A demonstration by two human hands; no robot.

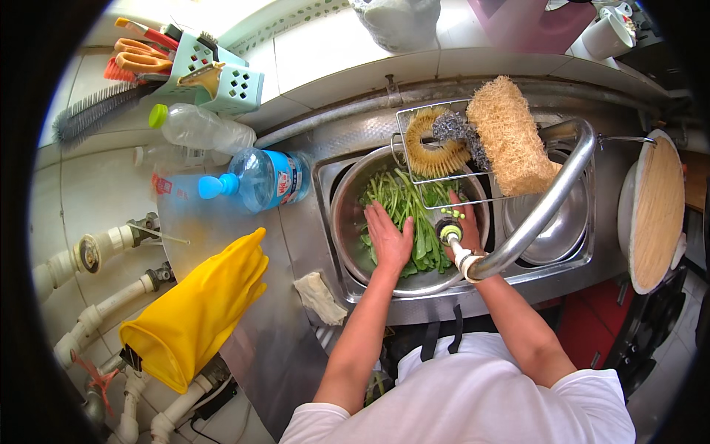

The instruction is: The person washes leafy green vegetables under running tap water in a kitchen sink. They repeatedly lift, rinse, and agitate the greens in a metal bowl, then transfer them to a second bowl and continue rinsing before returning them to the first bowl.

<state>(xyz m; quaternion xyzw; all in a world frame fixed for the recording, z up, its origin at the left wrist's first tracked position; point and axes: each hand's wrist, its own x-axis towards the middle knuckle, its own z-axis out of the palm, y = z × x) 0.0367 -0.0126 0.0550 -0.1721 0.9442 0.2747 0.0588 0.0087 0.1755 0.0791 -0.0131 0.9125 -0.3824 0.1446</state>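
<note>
A round stainless steel basin [345, 222] sits in the left bowl of a double sink, holding leafy greens [396, 191] with long green stems. My left hand [389, 236] lies flat on the left side of the greens, its thumb apart from the fingers and nothing in its grasp. On the right side of the basin, my right hand [471, 225] rests against the greens with its fingers stretched out. The faucet nozzle [450, 232] hangs over the basin and hides part of my right hand.
A curved metal faucet pipe [541, 216] arches above my right wrist. A wire rack [452, 204] overhangs the basin, carrying a bristle brush [421, 161], steel wool and a loofah [507, 133]. To the left are a blue-capped bottle [252, 180], yellow rubber gloves [205, 311] and a folded cloth [320, 298].
</note>
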